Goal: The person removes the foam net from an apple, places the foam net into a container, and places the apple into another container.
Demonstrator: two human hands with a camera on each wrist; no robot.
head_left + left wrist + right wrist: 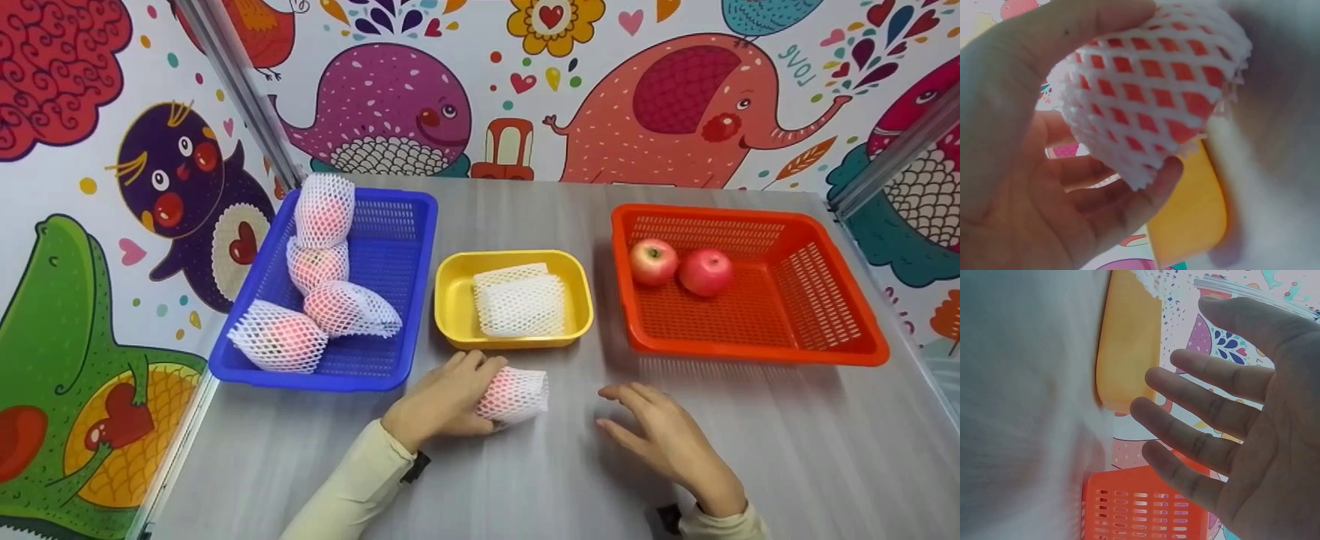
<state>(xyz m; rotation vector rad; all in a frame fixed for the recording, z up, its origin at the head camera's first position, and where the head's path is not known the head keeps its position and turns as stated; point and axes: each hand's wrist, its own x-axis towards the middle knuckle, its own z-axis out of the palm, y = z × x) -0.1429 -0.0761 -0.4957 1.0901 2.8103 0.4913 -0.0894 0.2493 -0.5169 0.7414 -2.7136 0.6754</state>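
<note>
My left hand [448, 397] grips an apple in a white foam net [514, 395] in front of the yellow tray. In the left wrist view, the thumb and fingers curl round the netted apple [1151, 90], whose red skin shows through the mesh. My right hand [667, 435] is held apart to the right, holding nothing; its fingers [1202, 410] are spread in the right wrist view. White foam nets [521, 306] lie in the yellow tray [448, 322]. Two bare apples [706, 272] sit at the left side of the orange-red basket [757, 356].
At the left stands a blue basket [375, 380] with several netted apples [296, 341] along its left side and front. A grey tabletop [555, 480] lies under everything. Walls printed with cartoon animals [390, 97] close off the back and sides.
</note>
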